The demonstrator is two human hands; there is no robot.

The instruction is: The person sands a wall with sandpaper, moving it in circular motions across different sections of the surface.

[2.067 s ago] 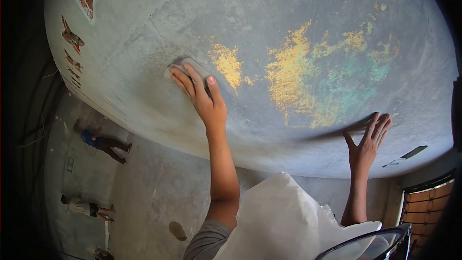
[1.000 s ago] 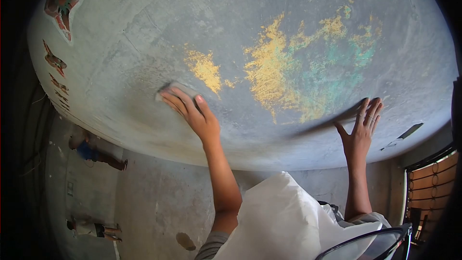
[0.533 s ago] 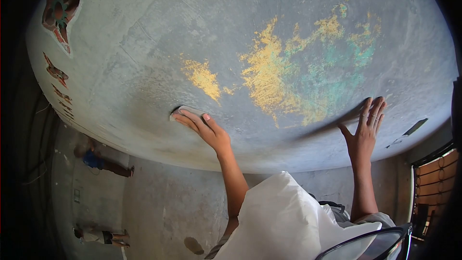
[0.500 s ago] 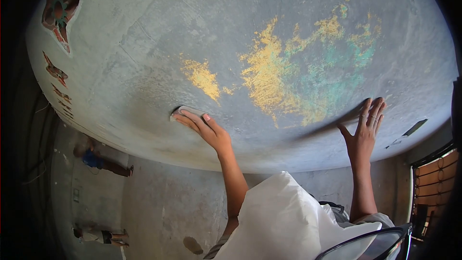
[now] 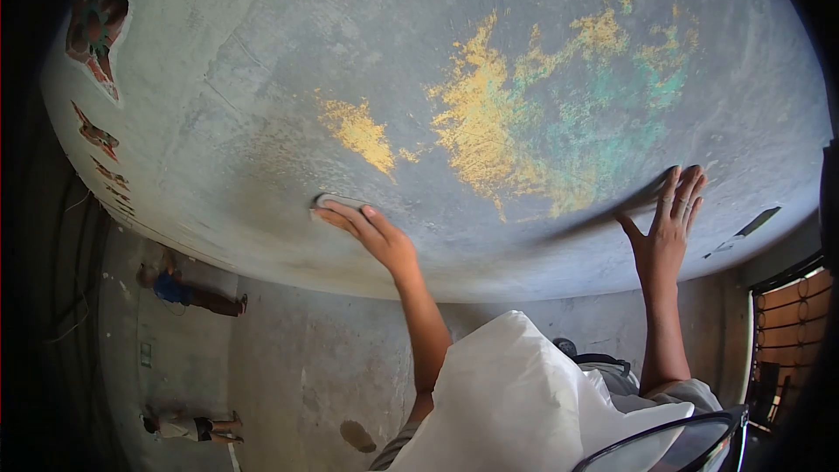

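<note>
In the head view my left hand [image 5: 382, 240] is pressed against a large grey plastered wall [image 5: 288, 61]. Under its fingers is a thin, flat piece that looks like folded sandpaper [image 5: 336, 201], with a pale grey edge showing. Up and right of this hand is a small yellow paint patch [image 5: 360, 133]. Farther right lies a bigger area of worn yellow and green paint [image 5: 524, 122]. My right hand [image 5: 666, 227] rests on the wall below that area, fingers stretched, with nothing in it.
A white cloth [image 5: 507, 393] and black-rimmed glasses [image 5: 664, 437] fill the bottom. Two people, one in a blue top [image 5: 175, 288] and one in a light top [image 5: 179, 428], are at lower left. Broken holes [image 5: 94, 31] line the wall's left; a barred window [image 5: 791, 315] is at right.
The view has shifted slightly, so the paint patches sit a little higher and farther left. My left hand stays on the sandpaper; my right hand remains spread on the wall.
</note>
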